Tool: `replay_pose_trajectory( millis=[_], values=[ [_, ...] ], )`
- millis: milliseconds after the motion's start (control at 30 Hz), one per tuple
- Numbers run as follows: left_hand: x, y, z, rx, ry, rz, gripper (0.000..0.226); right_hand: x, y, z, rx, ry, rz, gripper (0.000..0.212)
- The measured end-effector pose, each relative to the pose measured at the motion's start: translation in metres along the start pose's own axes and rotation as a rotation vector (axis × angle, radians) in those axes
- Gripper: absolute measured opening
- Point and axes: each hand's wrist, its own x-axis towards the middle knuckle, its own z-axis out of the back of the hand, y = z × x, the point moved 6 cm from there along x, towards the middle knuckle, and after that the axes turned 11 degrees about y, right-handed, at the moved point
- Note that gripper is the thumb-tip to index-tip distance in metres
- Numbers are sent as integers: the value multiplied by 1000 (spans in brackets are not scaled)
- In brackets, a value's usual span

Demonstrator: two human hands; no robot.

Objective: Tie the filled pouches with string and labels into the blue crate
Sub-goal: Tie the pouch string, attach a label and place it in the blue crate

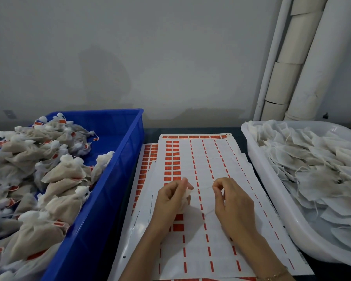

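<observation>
- The left hand (173, 196) gripped a small white pouch (186, 197), its fingers curled round it, above the label sheets (211, 159).
- The right hand (231, 201) pinched a thin string (205, 187) running from the pouch.
- Tied pouches (59, 175) were heaped in the blue crate (130, 138) at left.
- Untied pouches (312, 169) lay in a white tray (251, 153) at right.

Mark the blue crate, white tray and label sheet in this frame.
blue crate (101, 220): head view, outer right wall.
white tray (253, 151): head view, left rim.
label sheet (211, 159): head view, bare white strip of top sheet.
</observation>
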Motion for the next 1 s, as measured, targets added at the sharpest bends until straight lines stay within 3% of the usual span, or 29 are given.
replay_pose_trajectory(
  millis=[133,367,500,667,767,867,1000],
  values=[
    [0,-1,3,-21,-14,22,37,3,-3,1,-6,3,-6,9],
    [-2,10,1,230,112,58,9,1,-7,4,98,-38,-48,12],
    [-7,1,5,245,97,64,13,1,-5,2,215,31,-95,15],
    [-32,-11,32,290,-69,58,11,2,9,-13,408,324,-110,15],
    [-48,-16,51,623,-86,81,22,-5,23,-25,487,552,-36,16],
    [-59,-9,55,916,7,209,18,-18,32,-39,442,824,16,39],
    [-67,8,42,956,192,325,31,-29,22,-49,122,1023,29,77]
  ],
)
